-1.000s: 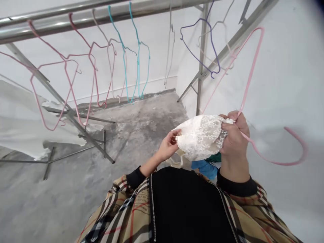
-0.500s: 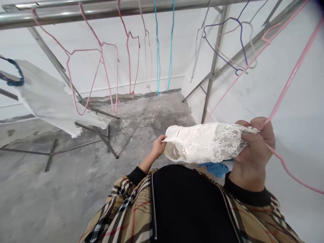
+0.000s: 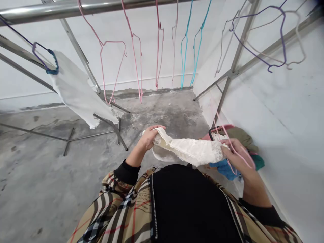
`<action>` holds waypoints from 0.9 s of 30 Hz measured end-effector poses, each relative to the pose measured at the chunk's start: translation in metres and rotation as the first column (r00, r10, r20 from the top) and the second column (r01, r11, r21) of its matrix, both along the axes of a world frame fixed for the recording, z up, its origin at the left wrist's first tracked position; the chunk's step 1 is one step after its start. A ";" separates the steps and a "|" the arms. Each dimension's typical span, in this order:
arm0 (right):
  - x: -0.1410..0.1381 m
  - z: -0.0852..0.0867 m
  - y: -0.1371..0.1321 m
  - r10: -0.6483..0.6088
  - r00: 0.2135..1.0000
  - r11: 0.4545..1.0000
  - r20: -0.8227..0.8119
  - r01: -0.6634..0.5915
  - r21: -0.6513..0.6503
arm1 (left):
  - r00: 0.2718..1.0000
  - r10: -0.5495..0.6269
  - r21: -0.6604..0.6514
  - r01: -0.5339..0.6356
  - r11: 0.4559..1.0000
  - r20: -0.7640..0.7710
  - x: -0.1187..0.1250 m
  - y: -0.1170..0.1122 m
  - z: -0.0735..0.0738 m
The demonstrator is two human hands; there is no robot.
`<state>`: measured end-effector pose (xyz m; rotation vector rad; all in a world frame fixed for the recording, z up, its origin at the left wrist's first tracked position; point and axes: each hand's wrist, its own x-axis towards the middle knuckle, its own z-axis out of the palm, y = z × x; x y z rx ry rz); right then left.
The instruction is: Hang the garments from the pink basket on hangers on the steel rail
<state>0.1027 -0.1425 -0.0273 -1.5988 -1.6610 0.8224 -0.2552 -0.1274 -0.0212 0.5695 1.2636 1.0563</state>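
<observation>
A white lace garment (image 3: 194,151) stretches between my two hands, low in front of my black top. My left hand (image 3: 149,137) pinches its edge at the left end, where a scalloped or beaded trim shows. Around the right end, the fingers of my right hand (image 3: 236,156) are closed on the lace. A pink wire clothes hanger (image 3: 224,130) is also held in that right hand, its wire passing over and beside the fingers. The garment's exact kind cannot be made out, since it is bunched and folded.
Several pink hangers (image 3: 115,41) and blue hangers (image 3: 186,37) hang from a metal rail (image 3: 50,13). At right hangs a purple hanger (image 3: 284,33). A white cloth (image 3: 73,87) hangs at left. Beyond my right hand lie an olive cloth (image 3: 243,136) and a blue cloth (image 3: 224,169).
My right hand has moved down and left with the pink hanger and the lace end. My left hand has shifted left and slightly up, and the garment hangs lower. The view has turned left.
</observation>
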 end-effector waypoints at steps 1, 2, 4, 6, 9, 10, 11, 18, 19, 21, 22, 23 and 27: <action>-0.001 -0.002 -0.001 0.023 0.999 1.000 0.049 -0.023 -0.008 | 0.999 -0.014 -0.012 0.013 1.000 -0.031 0.000 -0.001 -0.001; -0.002 -0.003 -0.003 0.054 0.995 0.998 0.080 -0.052 -0.031 | 0.998 -0.024 -0.023 0.022 0.999 -0.062 0.001 -0.001 -0.002; -0.004 -0.001 -0.008 0.140 0.987 0.987 0.077 -0.133 -0.093 | 0.993 -0.022 -0.045 0.017 0.999 -0.112 0.004 -0.001 -0.007; -0.005 0.005 -0.012 0.269 0.963 0.947 -0.004 -0.265 -0.180 | 0.991 0.007 -0.059 -0.015 0.998 -0.135 0.008 0.000 -0.013; -0.007 0.015 -0.009 0.501 0.855 0.811 -0.133 -0.518 -0.271 | 0.987 0.045 -0.062 -0.055 0.997 -0.154 0.013 0.002 -0.019; -0.009 0.017 -0.006 0.568 0.808 0.756 -0.155 -0.587 -0.291 | 0.985 0.057 -0.060 -0.067 0.996 -0.162 0.015 0.003 -0.020; -0.011 0.019 -0.002 0.616 0.771 0.710 -0.162 -0.633 -0.308 | 0.982 0.069 -0.052 -0.079 0.995 -0.176 0.016 0.003 -0.020; -0.036 0.022 0.035 0.727 0.681 0.620 -0.086 -0.706 -0.342 | 0.894 0.160 0.178 -0.092 0.980 -0.419 0.020 0.000 -0.011; -0.038 0.022 0.040 0.735 0.673 0.617 -0.077 -0.712 -0.336 | 0.877 0.170 0.188 -0.092 0.978 -0.449 0.020 0.000 -0.010; -0.039 0.021 0.049 0.737 0.672 0.624 -0.068 -0.716 -0.314 | 0.849 0.187 0.198 -0.099 0.975 -0.494 0.019 0.000 -0.008; -0.040 0.020 0.053 0.739 0.670 0.624 -0.070 -0.720 -0.303 | 0.840 0.195 0.204 -0.103 0.974 -0.506 0.019 0.000 -0.007; -0.041 0.018 0.057 0.746 0.661 0.616 -0.076 -0.729 -0.298 | 0.833 0.205 0.213 -0.108 0.971 -0.513 0.019 0.000 -0.007; -0.059 0.003 0.066 0.751 0.650 0.609 -0.118 -0.750 -0.259 | 0.806 0.206 0.248 -0.076 0.966 -0.554 0.034 -0.003 -0.007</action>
